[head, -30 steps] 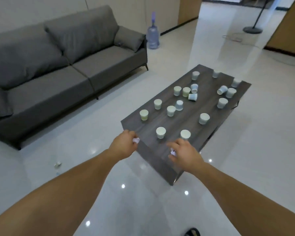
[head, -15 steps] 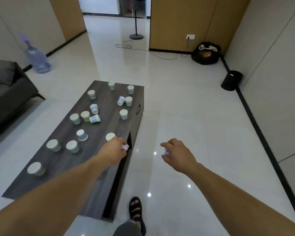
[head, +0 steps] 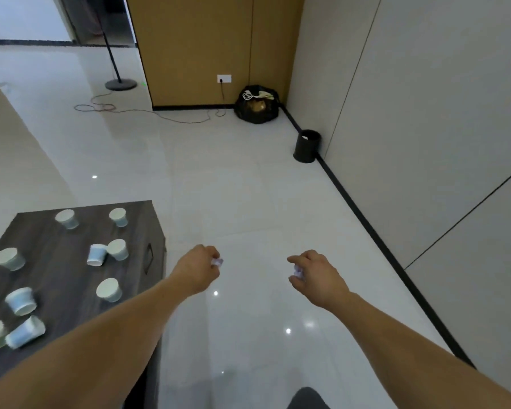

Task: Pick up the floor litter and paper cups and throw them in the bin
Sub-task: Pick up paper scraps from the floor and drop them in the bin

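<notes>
I see a glossy white floor (head: 233, 187), paper cups (head: 109, 289) on a dark table (head: 62, 270), black bin (head: 306, 146) by the wall (head: 425, 113), my left hand (head: 198, 271) gripping a paper wad (head: 217, 262), right hand (head: 319, 278) gripping a second wad (head: 298, 273)

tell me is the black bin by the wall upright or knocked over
Upright: the bin stands on its base on the floor, open mouth facing up.

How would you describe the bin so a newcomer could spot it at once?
Follow the right-hand wall's black skirting toward the far corner. The bin stands against it, before the corner. Unlike the lumpy black bag beyond, it is an upright, open-topped black cylinder.
</notes>
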Available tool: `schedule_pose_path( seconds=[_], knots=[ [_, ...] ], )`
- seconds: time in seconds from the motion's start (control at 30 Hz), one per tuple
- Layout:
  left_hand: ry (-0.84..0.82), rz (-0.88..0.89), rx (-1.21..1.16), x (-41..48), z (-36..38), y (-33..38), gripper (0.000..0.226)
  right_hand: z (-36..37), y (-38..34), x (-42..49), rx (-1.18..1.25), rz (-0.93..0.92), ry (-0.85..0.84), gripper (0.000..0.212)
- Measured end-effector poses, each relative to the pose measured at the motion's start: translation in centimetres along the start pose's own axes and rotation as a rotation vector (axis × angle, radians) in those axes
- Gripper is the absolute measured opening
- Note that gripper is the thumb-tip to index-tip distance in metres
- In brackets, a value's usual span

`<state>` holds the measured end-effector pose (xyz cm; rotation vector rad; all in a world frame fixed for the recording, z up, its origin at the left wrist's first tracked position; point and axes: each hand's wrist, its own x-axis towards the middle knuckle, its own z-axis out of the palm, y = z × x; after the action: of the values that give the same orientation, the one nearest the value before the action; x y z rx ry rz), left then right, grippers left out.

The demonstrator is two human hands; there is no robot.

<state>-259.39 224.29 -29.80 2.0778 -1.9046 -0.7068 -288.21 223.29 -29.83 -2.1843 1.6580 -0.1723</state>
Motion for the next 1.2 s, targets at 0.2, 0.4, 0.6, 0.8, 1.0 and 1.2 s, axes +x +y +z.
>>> schedule_pose_path(
  seconds=[0.2,0.4,0.6,0.8,1.0,1.2],
  knots=[
    [-0.040,0.109,0.054,14.5,0.8,7.8,0.025,-3.6,8.6,10.5,0.044,0.099,0.076,0.045],
    [-0.058,0.114,0.079,26.3,1.8,15.7,0.027,-8.7,16.2,20.3,0.052,0.088,0.071,0.045],
    [-0.064,0.089,0.024,36.6,2.1,20.7,0.029,-13.9,22.8,29.7,0.033,0.107,0.069,0.044],
    [-0.084,0.097,0.028,50.3,2.4,22.7,0.030,-16.5,27.1,42.5,0.024,0.106,0.060,0.044],
    [-0.093,0.150,0.015,66.5,0.1,26.7,0.031,-20.6,30.5,55.6,0.013,0.140,0.058,0.045],
    [-0.114,0.197,0.064,79.3,-2.0,31.5,0.030,-24.5,33.8,66.5,0.043,0.180,0.109,0.045]
  ],
)
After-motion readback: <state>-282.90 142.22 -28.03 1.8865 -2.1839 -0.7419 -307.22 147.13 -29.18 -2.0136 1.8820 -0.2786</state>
